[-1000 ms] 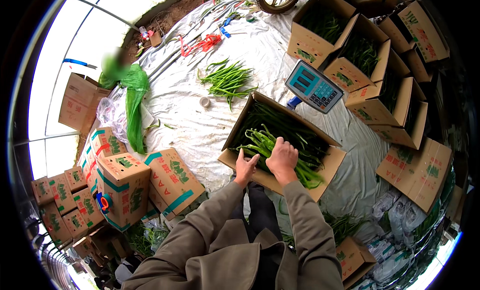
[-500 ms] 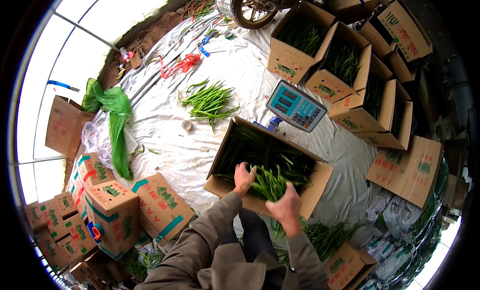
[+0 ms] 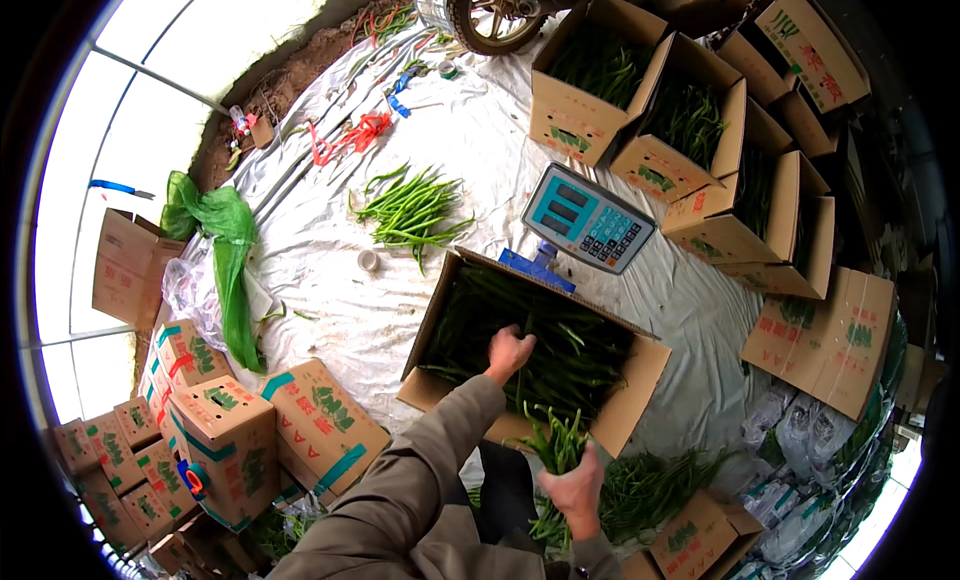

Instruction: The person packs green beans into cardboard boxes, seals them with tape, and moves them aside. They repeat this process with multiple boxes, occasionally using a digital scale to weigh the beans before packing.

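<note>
An open cardboard box (image 3: 640, 385) stands before me, filled with long green chili peppers (image 3: 500, 305). Inside it, my left hand (image 3: 510, 353) rests on the peppers with its fingers curled; whatever lies under them is hidden. Just past the near edge of the box, my right hand (image 3: 574, 488) is closed around a bunch of green chili peppers (image 3: 556, 442), their tips pointing up and away from me. Directly beyond the box is a digital scale's display (image 3: 588, 218) on a blue base (image 3: 537, 268).
A loose pile of peppers (image 3: 412, 212) lies on the white sheet (image 3: 320, 250), near a tape roll (image 3: 368, 261). Filled open boxes (image 3: 575, 120) line the right. Closed boxes (image 3: 222, 435) are stacked left. More peppers (image 3: 655, 485) lie near my right arm. A motorcycle wheel (image 3: 490, 15) stands far off.
My right hand has drawn back toward me, carrying its bunch of peppers out over the box's near edge. My left hand has shifted right and lies over the peppers, apart from that bunch.
</note>
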Demonstrator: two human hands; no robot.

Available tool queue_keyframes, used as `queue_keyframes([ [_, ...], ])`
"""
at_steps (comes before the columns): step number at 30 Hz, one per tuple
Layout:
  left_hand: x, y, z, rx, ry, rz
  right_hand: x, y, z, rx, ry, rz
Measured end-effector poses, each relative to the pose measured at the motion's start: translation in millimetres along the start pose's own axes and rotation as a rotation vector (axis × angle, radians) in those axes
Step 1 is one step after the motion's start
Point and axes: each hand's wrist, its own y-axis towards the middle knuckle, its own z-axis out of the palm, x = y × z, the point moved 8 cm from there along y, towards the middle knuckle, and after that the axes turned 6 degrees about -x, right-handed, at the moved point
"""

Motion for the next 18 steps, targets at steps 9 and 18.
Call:
queue_keyframes([
  [9,-103,-84,-135,0.183,-0.849,0.257,109,66,1,-0.046,0.311,-0.103],
  [18,-51,50,-276,0.356,-1.240,-0.062,297,140,216,0.128,0.650,-0.051],
])
